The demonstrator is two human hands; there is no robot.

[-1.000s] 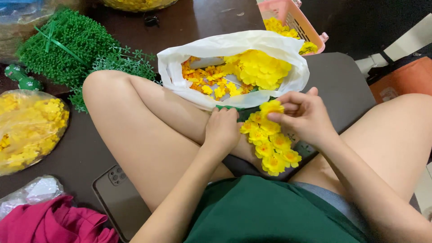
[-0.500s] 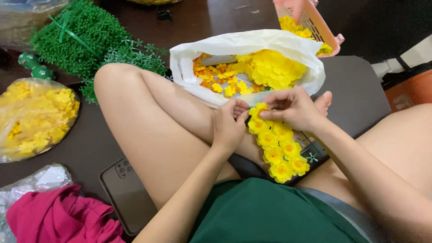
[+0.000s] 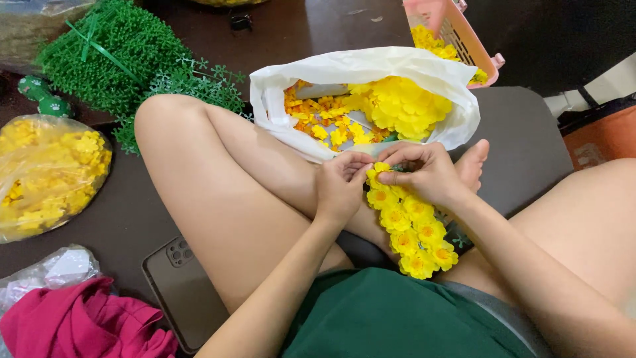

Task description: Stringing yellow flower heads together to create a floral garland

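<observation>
Partly hidden fingertips: left hand [image 3: 341,185] and right hand [image 3: 424,171] both pinch the top of the yellow flower garland [image 3: 411,225], near the white bag [image 3: 371,73].

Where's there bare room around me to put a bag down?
Free: the grey mat right of the white bag, and the dark floor between the clear bag of yellow flowers and the phone. Crowded: the lap, where both hands work the flower string, and the green foliage top left.

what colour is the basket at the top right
Pink, holding yellow flowers; the basket shows in the head view.
</observation>
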